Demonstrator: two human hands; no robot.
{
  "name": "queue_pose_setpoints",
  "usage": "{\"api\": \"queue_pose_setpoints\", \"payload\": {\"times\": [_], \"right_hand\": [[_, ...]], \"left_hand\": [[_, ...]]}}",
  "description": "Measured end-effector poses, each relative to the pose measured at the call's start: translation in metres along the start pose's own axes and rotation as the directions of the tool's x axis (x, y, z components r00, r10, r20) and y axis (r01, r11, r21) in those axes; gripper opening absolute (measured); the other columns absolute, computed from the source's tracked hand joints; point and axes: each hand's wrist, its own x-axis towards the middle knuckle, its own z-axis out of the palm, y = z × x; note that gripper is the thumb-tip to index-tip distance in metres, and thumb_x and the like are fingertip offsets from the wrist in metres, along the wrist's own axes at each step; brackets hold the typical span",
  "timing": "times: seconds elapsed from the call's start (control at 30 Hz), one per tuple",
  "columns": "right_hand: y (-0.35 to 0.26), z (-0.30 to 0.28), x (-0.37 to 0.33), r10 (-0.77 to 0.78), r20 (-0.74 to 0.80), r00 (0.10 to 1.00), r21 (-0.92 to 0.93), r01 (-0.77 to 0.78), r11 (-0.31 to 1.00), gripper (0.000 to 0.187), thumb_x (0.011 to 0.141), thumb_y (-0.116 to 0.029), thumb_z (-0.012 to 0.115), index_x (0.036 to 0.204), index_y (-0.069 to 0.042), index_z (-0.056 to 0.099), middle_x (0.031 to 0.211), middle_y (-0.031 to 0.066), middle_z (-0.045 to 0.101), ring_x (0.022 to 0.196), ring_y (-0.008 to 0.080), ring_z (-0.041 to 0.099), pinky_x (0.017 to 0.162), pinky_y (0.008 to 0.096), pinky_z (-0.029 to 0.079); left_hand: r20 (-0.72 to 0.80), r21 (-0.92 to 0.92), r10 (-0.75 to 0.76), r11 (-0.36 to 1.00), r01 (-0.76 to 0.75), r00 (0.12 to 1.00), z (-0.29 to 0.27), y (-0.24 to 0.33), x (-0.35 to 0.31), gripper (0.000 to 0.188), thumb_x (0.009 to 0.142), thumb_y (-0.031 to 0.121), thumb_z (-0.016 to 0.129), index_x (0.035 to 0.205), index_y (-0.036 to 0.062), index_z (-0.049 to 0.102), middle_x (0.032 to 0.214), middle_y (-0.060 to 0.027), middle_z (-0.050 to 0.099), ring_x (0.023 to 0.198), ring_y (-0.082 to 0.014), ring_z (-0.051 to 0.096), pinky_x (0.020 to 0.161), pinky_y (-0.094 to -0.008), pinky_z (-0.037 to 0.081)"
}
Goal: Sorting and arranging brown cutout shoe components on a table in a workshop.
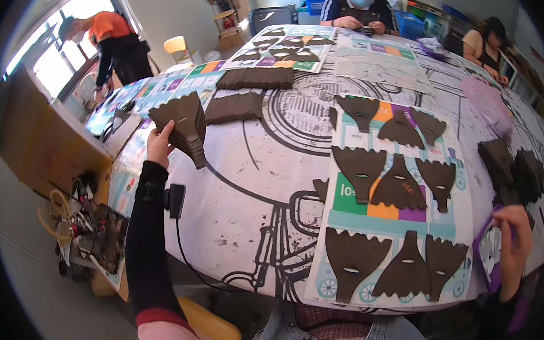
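A thick stack of dark brown, fan-shaped cut pieces with wavy edges (185, 124) is in my left hand (160, 145), lifted over the table's left part. My fingers grip its left side. My right hand (514, 242) is at the lower right, its fingers curled together; what they hold, if anything, I cannot make out. Right beside it is a purple-rimmed object (486, 253), partly hidden by the hand. Between my hands, a printed sheet (325, 216) carries rows of single brown fan-shaped pieces (399, 184), each with a small slit.
Two brown stacks (255, 79) lie beyond my left hand. More dark stacks (499, 162) and a pink plastic bag (486, 104) are at the right. Another sheet with pieces (283, 48) lies at the far side. Co-workers stand or sit around the table. A cable (187, 256) hangs near my left forearm.
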Motion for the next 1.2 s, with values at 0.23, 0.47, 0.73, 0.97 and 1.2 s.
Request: {"api": "queue_pose_setpoints", "payload": {"times": [0.23,0.47,0.73,0.97,1.2], "right_hand": [[-0.014,0.068,0.035,-0.172,0.381,0.909,0.635,-0.122,0.763,0.068,0.085,-0.021,0.061,0.139,-0.004,0.025,0.138,0.0159,0.038,0.125,0.0259,0.041,0.103,0.038,0.033],[-0.044,0.055,0.014,0.008,0.295,0.955,0.946,-0.293,0.139,0.053,0.085,-0.018,0.067,0.128,0.0,0.042,0.123,0.007,0.053,0.112,0.012,0.048,0.096,0.0278,0.039],[0.107,-0.068,-0.093,0.608,-0.161,0.777,0.865,-0.185,0.466,0.042,0.089,-0.037,0.059,0.107,0.001,0.06,0.1,0.005,0.06,0.089,0.0103,0.058,0.061,0.0221,0.047],[0.302,-0.239,-0.165,0.73,-0.333,0.597,0.907,-0.01,0.422,0.031,0.093,-0.024,0.053,0.118,-0.005,0.051,0.112,0.0054,0.06,0.103,0.0188,0.057,0.089,0.0343,0.046],[0.446,-0.25,-0.175,0.931,-0.216,0.293,0.945,-0.176,0.275,0.026,0.093,-0.026,0.054,0.114,-0.012,0.053,0.106,0.0035,0.059,0.098,0.0216,0.055,0.085,0.0419,0.045]], "left_hand": [[0.612,-0.227,0.216,0.969,-0.093,0.761,0.127,0.123,-0.181,0.035,0.089,0.024,0.06,0.117,0.0041,0.051,0.102,-0.0001,0.061,0.087,-0.0073,0.059,0.075,-0.0218,0.049],[0.793,-0.297,0.372,0.927,-0.227,0.483,0.194,0.15,-0.338,0.042,0.088,0.013,0.056,0.126,-0.0018,0.043,0.119,-0.008,0.054,0.11,-0.0141,0.051,0.094,-0.028,0.041],[0.952,-0.158,0.188,0.978,-0.136,0.241,0.24,0.143,-0.365,0.043,0.092,0.022,0.048,0.127,-0.0005,0.04,0.125,-0.0149,0.049,0.109,-0.0245,0.054,0.091,-0.0356,0.045],[0.81,0.08,-0.032,0.995,-0.057,0.586,0.167,0.058,-0.248,0.039,0.096,0.028,0.044,0.131,0.0105,0.044,0.13,-0.0053,0.051,0.112,-0.0187,0.054,0.09,-0.0295,0.042],[0.364,-0.037,-0.172,0.979,0.199,0.915,0.102,0.028,-0.237,0.041,0.097,0.018,0.037,0.132,-0.0036,0.04,0.137,-0.0174,0.04,0.128,-0.0284,0.037,0.107,-0.0394,0.03]]}}
